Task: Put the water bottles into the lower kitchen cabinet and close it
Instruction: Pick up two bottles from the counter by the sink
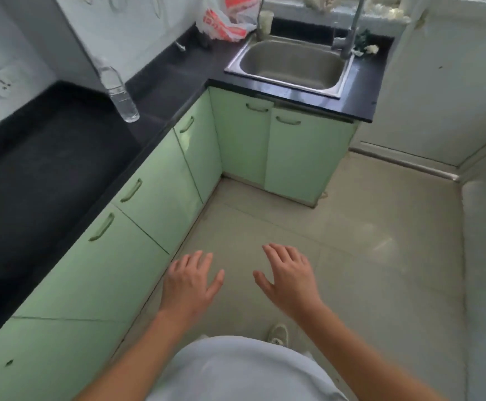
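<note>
Both hands are loose and hold nothing. The left hand (191, 280) and the right hand (288, 277) hang side by side over the floor (366, 241), palms down, fingers spread.

I can see one water bottle (118, 92). It is far from the hands, up at about 11 o'clock. It stands on its base on the black counter (47, 146), with its cap on top. In this wide view it looks tipped, with the cap toward 11 o'clock and the base toward 5 o'clock. I cannot tell if it really leans. The left hand is on the bottle's side, so I think it is the nearer one and the better one to reach with.

The bottle stands a little way back from the front edge of the counter, close to the inside corner where the counter turns toward the sink (291, 65). A white wall cupboard (71, 33) hangs just behind the cap, so I think the reach should come from the front. The counter around the base is bare.

The green cabinet doors (155, 204) below the counter are all shut. They run from 8 o'clock to 12 o'clock beside the left hand. One handle (102, 227) is at about 10 o'clock from that hand. A door has to be opened before the bottle can go in. The floor in front of the doors is open, so a door has room to swing.
</note>
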`<state>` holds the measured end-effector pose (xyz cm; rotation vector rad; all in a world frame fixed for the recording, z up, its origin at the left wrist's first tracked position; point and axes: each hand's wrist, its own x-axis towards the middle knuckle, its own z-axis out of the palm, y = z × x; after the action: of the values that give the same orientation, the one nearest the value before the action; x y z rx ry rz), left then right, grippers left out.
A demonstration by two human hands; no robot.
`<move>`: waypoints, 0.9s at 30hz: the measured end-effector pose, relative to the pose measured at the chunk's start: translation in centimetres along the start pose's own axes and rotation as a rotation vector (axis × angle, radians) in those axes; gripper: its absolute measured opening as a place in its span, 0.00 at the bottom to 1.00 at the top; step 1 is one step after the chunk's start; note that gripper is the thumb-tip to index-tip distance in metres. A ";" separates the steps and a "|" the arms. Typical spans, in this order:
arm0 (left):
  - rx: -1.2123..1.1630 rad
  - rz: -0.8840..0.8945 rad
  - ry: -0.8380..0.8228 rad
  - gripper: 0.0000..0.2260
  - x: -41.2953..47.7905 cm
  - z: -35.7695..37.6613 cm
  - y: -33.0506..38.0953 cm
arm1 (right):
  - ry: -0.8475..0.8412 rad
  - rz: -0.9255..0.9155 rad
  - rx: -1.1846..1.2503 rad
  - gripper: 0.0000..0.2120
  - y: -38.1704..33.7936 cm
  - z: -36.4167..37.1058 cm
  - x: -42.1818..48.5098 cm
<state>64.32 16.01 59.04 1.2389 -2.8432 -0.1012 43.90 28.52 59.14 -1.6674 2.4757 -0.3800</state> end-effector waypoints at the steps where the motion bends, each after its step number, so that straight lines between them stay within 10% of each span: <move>1: -0.010 -0.068 0.005 0.27 0.4 -0.6 -0.6 | -0.028 -0.072 -0.002 0.30 -0.5 -0.2 2.3; 11: 0.013 -0.468 0.123 0.26 4.9 -3.1 -10.2 | -0.076 -0.481 -0.024 0.31 -7.6 0.8 19.6; 27: -0.059 -0.252 0.102 0.26 27.7 -3.5 -16.0 | -0.065 -0.286 -0.051 0.32 -5.0 -0.4 36.6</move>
<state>57.38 -15.34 61.63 1.5356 -2.5686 -0.1237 34.32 -7.08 61.99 -2.0267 2.2218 -0.2885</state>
